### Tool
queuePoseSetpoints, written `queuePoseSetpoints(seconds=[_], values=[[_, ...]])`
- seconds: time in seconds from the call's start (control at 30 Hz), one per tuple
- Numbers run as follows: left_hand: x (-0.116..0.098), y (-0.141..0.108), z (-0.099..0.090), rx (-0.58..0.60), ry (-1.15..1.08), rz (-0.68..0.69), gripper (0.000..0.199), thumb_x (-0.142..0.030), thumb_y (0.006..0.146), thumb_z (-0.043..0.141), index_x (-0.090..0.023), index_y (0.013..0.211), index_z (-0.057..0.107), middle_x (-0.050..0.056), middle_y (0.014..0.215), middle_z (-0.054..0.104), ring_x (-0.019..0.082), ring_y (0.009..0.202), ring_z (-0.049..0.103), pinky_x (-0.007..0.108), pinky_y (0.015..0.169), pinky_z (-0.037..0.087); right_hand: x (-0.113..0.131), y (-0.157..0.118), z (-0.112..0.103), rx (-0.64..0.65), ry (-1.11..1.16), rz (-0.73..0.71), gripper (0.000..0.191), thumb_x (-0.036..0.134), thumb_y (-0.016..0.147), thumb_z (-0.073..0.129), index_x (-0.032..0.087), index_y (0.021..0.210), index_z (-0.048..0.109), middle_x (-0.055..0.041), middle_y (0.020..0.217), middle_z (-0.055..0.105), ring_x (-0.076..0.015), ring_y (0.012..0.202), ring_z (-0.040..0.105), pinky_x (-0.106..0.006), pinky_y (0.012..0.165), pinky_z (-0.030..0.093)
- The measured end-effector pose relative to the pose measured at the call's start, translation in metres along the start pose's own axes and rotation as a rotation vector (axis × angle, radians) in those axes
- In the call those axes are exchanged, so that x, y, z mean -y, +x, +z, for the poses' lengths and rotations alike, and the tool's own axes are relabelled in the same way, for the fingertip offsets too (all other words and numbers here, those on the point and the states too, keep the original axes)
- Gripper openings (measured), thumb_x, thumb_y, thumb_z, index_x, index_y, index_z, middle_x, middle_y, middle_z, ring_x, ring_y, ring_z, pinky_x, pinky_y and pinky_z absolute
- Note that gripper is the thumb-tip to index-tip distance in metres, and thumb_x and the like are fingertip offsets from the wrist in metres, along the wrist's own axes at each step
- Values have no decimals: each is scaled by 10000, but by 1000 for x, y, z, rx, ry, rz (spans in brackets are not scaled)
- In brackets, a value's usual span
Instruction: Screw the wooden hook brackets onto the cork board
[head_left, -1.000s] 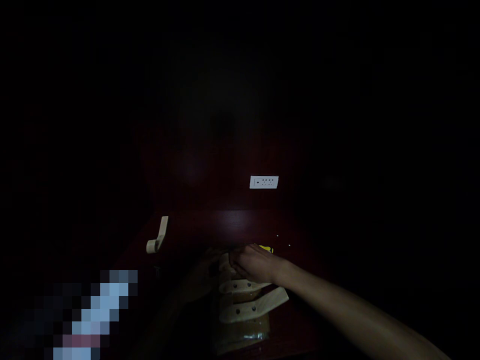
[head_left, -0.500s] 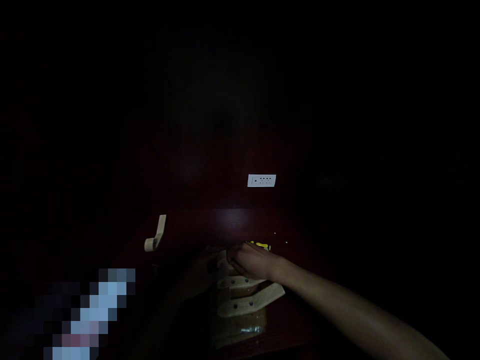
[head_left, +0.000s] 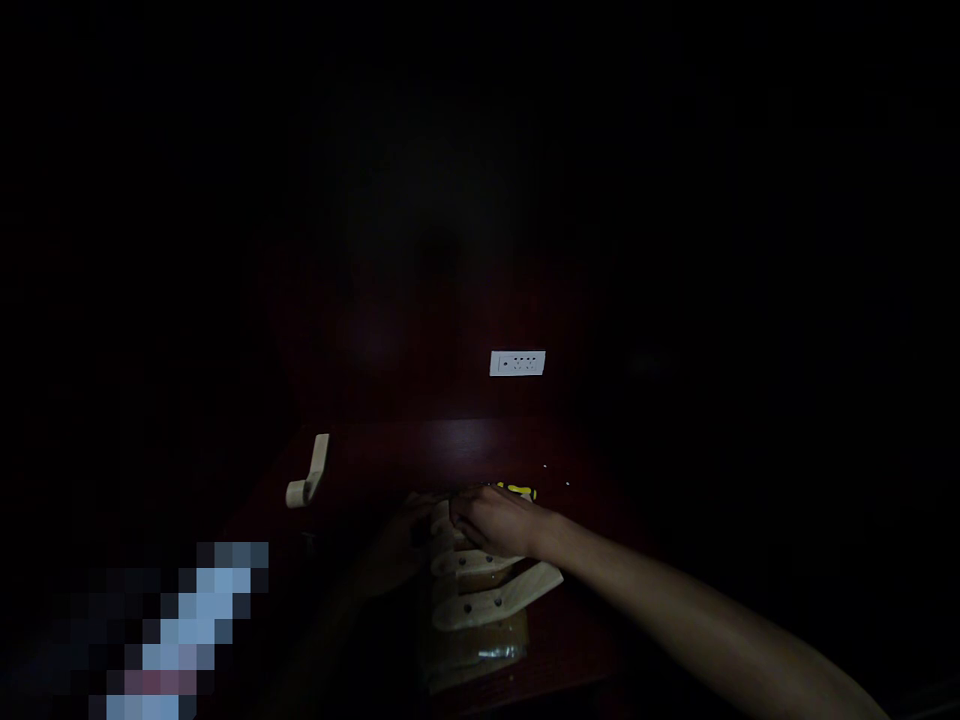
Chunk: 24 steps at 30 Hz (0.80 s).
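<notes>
Pieces of pale wood (head_left: 482, 606), curved, the nearest drilled twice, line up at lower centre: stiff, light, smooth by the look, probably best held by their plain arms. Right hand (head_left: 493, 520) curls over the far end, left hand (head_left: 405, 532) dim alongside; can't tell either's grip.

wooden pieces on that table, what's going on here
In dim light, a person has both hands at the far end of a row of wooden pieces. The right hand lies over them; the left hand, in shadow, is close by. What they grip is hidden. The two nearest pieces each show two holes. A yellow-and-black handle lies beyond the right hand, and a separate wooden piece sits off to the left.
</notes>
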<state>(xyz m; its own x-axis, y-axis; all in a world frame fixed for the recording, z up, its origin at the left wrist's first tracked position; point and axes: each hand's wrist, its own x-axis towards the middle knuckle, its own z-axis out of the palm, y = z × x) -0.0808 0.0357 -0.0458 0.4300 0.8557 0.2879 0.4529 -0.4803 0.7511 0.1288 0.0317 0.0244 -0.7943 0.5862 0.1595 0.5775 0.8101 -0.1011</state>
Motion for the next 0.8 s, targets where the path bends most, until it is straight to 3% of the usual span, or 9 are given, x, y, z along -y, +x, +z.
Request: queuePoseSetpoints(seconds=[0.5, 0.8], values=[[-4, 1, -1, 14, -28, 1, 383, -298, 782, 594, -224, 1158, 609, 61, 1269, 579, 247, 1182, 498, 427, 1068, 327, 5, 0, -2, 19, -11, 31, 186, 173, 867, 444, 139, 866, 627, -83, 893, 658, -157, 769, 586, -245, 690, 427], [-1, 0, 1, 1, -9, -58, 399, -339, 766, 599, -220, 1147, 606, 80, 1254, 579, 256, 1186, 493, 432, 1054, 349, -3, -3, 3, 15, 102, 87, 193, 213, 831, 500, 141, 979, 602, -81, 925, 649, -160, 789, 591, -228, 665, 416]])
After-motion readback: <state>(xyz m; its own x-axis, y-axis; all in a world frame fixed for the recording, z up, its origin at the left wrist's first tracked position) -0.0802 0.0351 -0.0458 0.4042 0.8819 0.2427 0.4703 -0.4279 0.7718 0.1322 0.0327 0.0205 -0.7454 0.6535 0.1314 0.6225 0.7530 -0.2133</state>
